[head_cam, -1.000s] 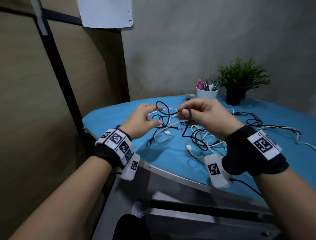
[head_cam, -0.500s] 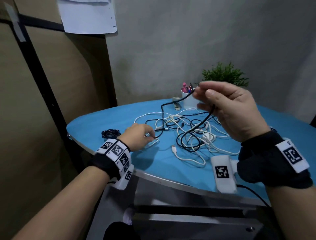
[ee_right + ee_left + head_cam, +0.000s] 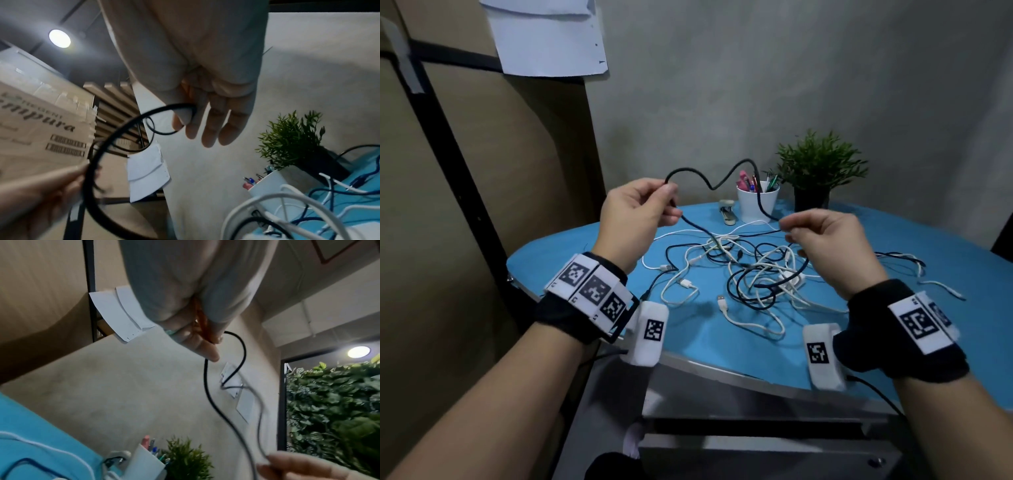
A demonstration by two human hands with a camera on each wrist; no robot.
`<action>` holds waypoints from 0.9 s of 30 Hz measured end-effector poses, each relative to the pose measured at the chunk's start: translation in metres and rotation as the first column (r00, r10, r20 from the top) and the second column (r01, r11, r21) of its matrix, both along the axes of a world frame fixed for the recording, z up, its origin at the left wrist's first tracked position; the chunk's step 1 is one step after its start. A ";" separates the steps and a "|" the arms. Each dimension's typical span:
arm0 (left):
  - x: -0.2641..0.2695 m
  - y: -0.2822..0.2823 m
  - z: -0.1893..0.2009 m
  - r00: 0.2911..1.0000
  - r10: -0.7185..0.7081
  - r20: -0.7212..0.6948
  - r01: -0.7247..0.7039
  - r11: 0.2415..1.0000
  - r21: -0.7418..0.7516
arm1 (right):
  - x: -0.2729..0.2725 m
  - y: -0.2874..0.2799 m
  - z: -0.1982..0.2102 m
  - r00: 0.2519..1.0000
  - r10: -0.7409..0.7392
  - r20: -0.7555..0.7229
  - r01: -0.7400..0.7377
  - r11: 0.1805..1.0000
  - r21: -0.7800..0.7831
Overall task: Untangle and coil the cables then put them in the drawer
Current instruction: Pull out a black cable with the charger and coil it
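Both hands are up above the table, and a black cable is strung between them. The left hand pinches it between thumb and fingers, the line curling out past the fingertips in a tight bend. Across to the right hand: thumb and forefinger nip the same cable, the other fingers hanging straight and loose beneath. Between the two grips the cable humps up, dips, humps again, a wavy arch in the air just ahead of the fingertips. From the left fingers a second run drops down to the tangle of cables, black and white lines heaped together on the blue top, below and beyond both hands. A white plug end lies on the near side of that heap, between the two wrists. Farther past the fingers, by the wall, stand a white pen cup and a small potted plant, with a stapler just left of the cup.
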State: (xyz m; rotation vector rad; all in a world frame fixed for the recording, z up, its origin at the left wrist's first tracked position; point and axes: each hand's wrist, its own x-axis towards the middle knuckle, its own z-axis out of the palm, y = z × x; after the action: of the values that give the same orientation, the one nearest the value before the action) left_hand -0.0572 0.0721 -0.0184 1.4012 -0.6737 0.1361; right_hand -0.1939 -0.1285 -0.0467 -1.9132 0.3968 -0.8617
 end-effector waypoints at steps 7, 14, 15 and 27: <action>-0.025 -0.004 -0.001 0.968 -0.182 -0.172 0.164 0.980 -0.113 | -0.004 0.007 -0.009 0.922 -0.218 -0.319 0.051 0.888 -0.457; -0.039 -0.008 -0.003 0.881 -0.351 -0.317 0.245 0.912 -0.329 | -0.011 0.030 -0.008 0.977 0.146 -0.152 -0.187 0.934 -0.304; -0.040 -0.009 -0.002 0.868 -0.371 -0.329 0.252 0.901 -0.352 | -0.012 0.033 -0.007 0.963 0.233 -0.138 -0.257 0.946 -0.197; -0.040 -0.009 -0.003 0.861 -0.390 -0.326 0.212 0.858 -0.468 | -0.012 0.041 -0.015 0.848 0.519 0.101 -0.529 0.837 0.137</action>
State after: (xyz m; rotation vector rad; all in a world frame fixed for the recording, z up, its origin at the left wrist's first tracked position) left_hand -0.0969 0.0631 -0.0219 0.8499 -0.4693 -0.2572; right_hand -0.2059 -0.0872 -0.0616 -1.7138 -0.1029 -0.4981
